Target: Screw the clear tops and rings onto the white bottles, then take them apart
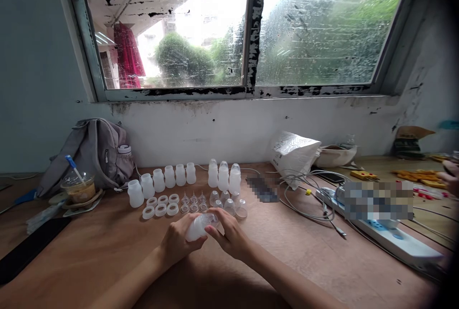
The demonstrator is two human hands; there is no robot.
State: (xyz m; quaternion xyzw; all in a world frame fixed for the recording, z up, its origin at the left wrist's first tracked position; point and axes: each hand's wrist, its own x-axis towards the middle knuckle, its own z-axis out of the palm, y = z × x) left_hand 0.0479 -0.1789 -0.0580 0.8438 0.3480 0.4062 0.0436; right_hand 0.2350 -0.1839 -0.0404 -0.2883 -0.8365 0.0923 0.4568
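Observation:
My left hand point(179, 236) is wrapped round a frosted white baby bottle point(196, 229), tilted with its top to the right. On the clear cap at its top, the thumb and fingers of my right hand point(229, 234) are closed. Just beyond my hands lie several white collar rings point(160, 209), several clear nipples point(194, 202) and several clear dome caps point(230, 206). Behind them stands a row of open frosted bottles point(159, 180). Three capped bottles point(223, 175) stand upright to the right of that row.
A grey backpack point(93, 156) and an iced drink cup point(79, 187) are at the left. On the right lie a silver bag point(292, 153), coiled cables point(308, 204) and a white power strip point(409, 243). Another person's hand point(451, 175) shows at the right edge.

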